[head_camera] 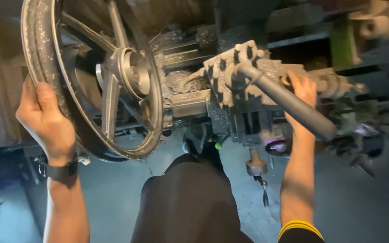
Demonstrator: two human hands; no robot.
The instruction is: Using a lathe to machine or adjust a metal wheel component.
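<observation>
The left hand [45, 118] wraps its fingers over the outer rim of a large spoked wheel [93, 76], gripping it at the wheel's lower left edge; a dark band [62, 171] sits on that wrist. The wheel stands upright, mounted on the left end of a lathe [190, 96], its grey rim dusted with grit and its hub [133, 74] facing the camera with several flat spokes running out to the rim.

The right hand [303, 92] is closed around a part at the far side of the tool post [237, 74]; its fingers curl out of sight, so what exactly it holds cannot be told. Just in front of that hand a thick dark bar handle [293, 105] slants down to the right from the tool post. Metal chips [187, 83] lie heaped on the carriage between the wheel and the tool post.

Below, the person's dark-clad knee [190, 202] points toward the machine, over a grey concrete floor [361, 202]. A yellow sleeve cuff [299, 226] shows on the right arm.
</observation>
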